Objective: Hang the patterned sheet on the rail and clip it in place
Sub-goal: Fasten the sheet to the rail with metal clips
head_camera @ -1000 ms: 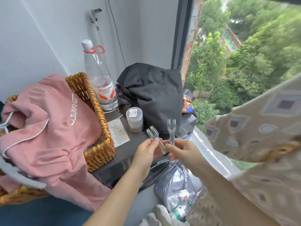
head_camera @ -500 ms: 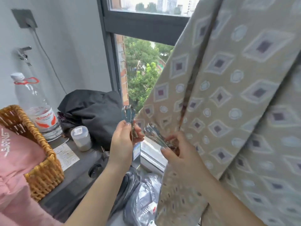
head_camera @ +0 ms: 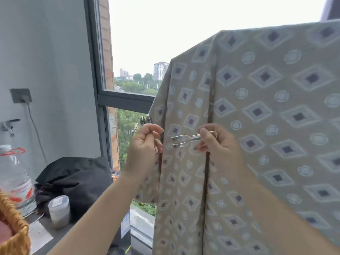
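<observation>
A tall window (head_camera: 128, 52) is showing trees and towers behind the patterned sheet (head_camera: 266, 126), which is hanging over something at 1 o'clock and filling the right side. The left hand (head_camera: 145, 144) is gripping one metal clip (head_camera: 147, 120); the right hand (head_camera: 219, 142) is pinching another clip (head_camera: 185, 140), lying level against the sheet at centre.

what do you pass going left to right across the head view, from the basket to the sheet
wicker basket → water bottle → small lidded jar → black bag → left hand holding a clip → right hand holding a clear clip → patterned sheet
</observation>
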